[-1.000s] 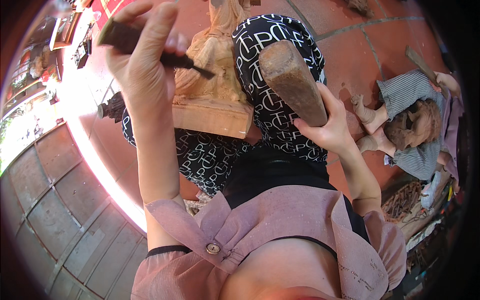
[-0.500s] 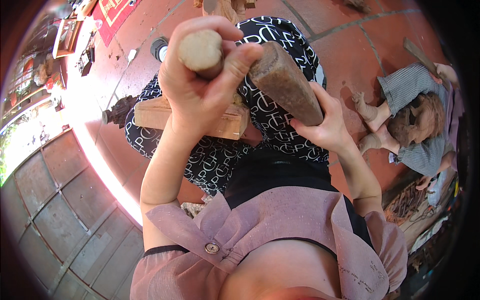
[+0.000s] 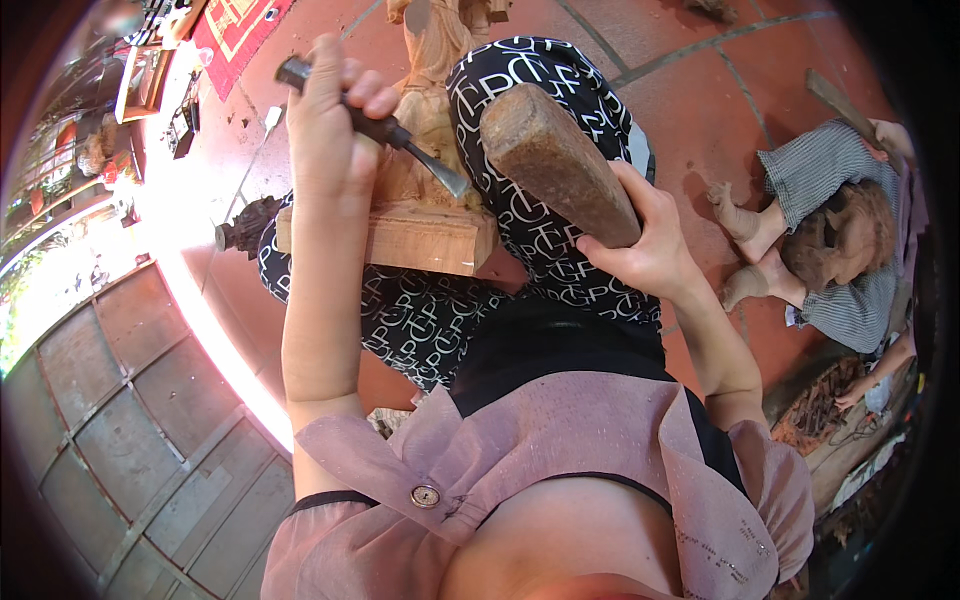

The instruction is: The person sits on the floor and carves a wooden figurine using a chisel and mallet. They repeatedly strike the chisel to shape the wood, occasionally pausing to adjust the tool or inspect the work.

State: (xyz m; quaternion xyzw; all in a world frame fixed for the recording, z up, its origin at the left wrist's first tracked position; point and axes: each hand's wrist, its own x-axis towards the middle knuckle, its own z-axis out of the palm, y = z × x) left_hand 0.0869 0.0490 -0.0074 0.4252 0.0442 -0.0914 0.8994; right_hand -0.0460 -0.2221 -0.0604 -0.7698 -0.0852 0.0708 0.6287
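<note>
In the head view, the upper edge crops the wooden carving [image 3: 415, 192] between the trouser legs [image 3: 565, 250], the left hand [image 3: 330, 130] grips a part-hidden chisel [image 3: 378, 127] slanting down-right before it, and the right hand [image 3: 652, 238] clasps a mallet [image 3: 560, 165] slanting up-left.

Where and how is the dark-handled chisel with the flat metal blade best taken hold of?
Likely around its thick, dark handle, coming from the left, as the left hand does: the handle is long enough to wrap, while the flat metal blade slants down toward picture right, its end exposed.
</note>
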